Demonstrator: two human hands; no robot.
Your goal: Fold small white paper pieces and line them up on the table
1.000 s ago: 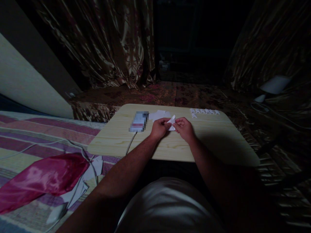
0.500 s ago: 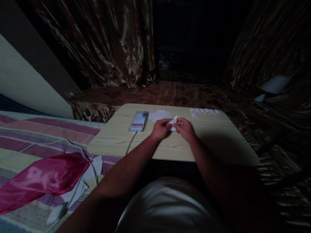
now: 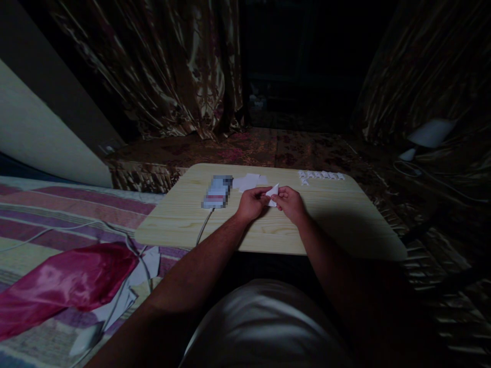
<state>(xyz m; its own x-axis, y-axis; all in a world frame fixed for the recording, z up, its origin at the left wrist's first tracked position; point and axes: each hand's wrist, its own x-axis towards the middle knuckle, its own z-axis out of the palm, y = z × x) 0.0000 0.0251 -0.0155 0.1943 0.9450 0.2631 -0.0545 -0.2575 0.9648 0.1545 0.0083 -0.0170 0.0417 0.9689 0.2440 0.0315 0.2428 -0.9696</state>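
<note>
Between my two hands, above the light wooden table [image 3: 172, 220], is a small piece of folded white paper [image 3: 273, 195] with a pointed top corner. My left hand [image 3: 253, 203] pinches its left side, thumb on the near face. From the right, my right hand [image 3: 291, 203] is closed on the other side of the paper with thumb and fingers. Beyond my left hand lie several loose white paper sheets [image 3: 249, 181]. Small folded white paper pieces [image 3: 322, 175] sit in a row near the table's far right edge, with one more just in front of them.
A pixelated phone-like device [image 3: 218, 192] with a cable lies on the table's left. On the striped bed [image 3: 153, 204] are a pink satin cloth [image 3: 76, 273], white papers [image 3: 143, 268] and a white plug-like object [image 3: 86, 338]. A white lamp [image 3: 433, 134] stands at far right.
The hands stay almost in place, both still holding the paper, whose pointed corner looks slightly more upright. The whole view has shifted a little.
</note>
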